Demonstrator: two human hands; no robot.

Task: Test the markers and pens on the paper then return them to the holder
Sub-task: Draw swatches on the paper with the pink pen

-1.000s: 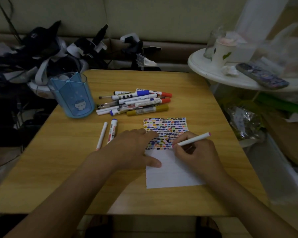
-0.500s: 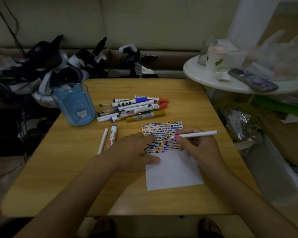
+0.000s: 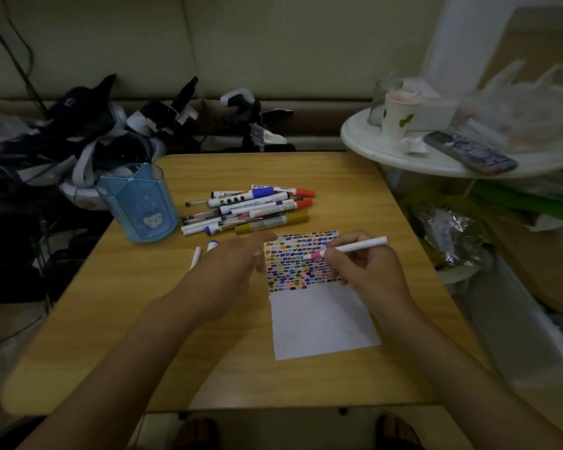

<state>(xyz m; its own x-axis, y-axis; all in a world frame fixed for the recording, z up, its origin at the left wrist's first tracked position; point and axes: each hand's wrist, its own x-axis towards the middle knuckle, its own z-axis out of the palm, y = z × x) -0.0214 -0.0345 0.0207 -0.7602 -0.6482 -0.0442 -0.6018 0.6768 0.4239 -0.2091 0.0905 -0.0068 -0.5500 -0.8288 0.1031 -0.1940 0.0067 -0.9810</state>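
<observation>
Ahead of the left hand's fingers (image 3: 257, 251), the pile of markers (image 3: 257, 207) blocks the straight line across the counter (image 3: 111, 313), while bare wood lies leftward toward the blue holder (image 3: 140, 203), past two loose pens (image 3: 202, 254).

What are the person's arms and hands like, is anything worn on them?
Both forearms are bare: no sleeves show, and I see no gloves, watch, bracelet or rings on the left hand or right hand. The dim light may hide small details.
</observation>
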